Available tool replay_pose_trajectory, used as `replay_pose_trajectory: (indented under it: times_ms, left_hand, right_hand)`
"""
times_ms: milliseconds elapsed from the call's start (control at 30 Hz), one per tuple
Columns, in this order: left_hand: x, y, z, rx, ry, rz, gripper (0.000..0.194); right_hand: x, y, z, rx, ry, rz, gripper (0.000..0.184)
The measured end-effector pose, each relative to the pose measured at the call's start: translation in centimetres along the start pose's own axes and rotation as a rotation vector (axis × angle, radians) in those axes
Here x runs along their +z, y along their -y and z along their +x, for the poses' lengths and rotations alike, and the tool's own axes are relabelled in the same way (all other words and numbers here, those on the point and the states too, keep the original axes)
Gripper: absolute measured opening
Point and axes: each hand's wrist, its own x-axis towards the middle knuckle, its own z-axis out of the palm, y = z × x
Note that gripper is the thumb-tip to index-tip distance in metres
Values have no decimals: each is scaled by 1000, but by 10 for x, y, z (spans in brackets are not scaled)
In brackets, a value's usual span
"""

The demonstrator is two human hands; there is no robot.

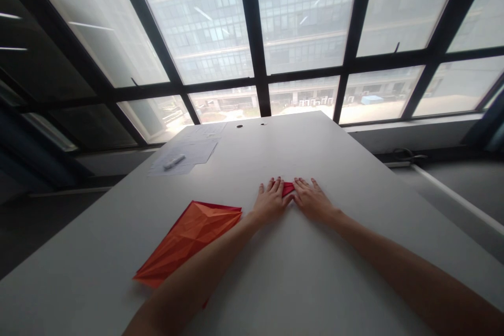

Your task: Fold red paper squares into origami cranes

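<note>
A small piece of folded red paper (pixel 288 188) lies flat on the white table (pixel 307 147), mostly covered by my hands. My left hand (pixel 271 199) rests on its left side, fingers stretched out and pointing away from me. On the other side my right hand (pixel 312 198) lies with its fingers spread, touching the right edge of the paper. The two thumbs nearly meet just below it. Left of my left forearm lie creased orange sheets of paper (pixel 192 233) with red paper showing beneath their edges. My forearm hides part of that stack.
At the table's far left are several printed sheets (pixel 192 149) with a white marker-like stick (pixel 174 161) on top. Two round holes (pixel 239 126) sit near the far edge. Large dark-framed windows (pixel 258 37) rise behind the table. A cable (pixel 409 155) lies beyond the right side.
</note>
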Motion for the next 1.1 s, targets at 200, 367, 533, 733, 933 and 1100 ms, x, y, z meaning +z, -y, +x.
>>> replay_pose_trajectory:
  times_ms: [200, 367, 533, 733, 933, 1100]
  left_hand:
    - [0, 0, 0, -7, 7, -8, 76]
    - [0, -1, -1, 12, -10, -6, 75]
    - [-3, -1, -1, 118, -73, -3, 73]
    - [-4, -1, -1, 114, -23, -13, 72]
    - [1, -3, -1, -35, -24, 5, 79]
    - [5, -1, 1, -43, -32, 5, 82]
  right_hand:
    - [3, -2, 1, 115, -92, -39, 56]
    - [10, -11, 6, -83, -21, 25, 55]
    - [15, -16, 8, -132, 50, 41, 56]
    - [11, -14, 7, -115, 55, 19, 56]
    - [9, -13, 7, -95, 52, 11, 56]
    - [8, -11, 6, -46, 45, 6, 56]
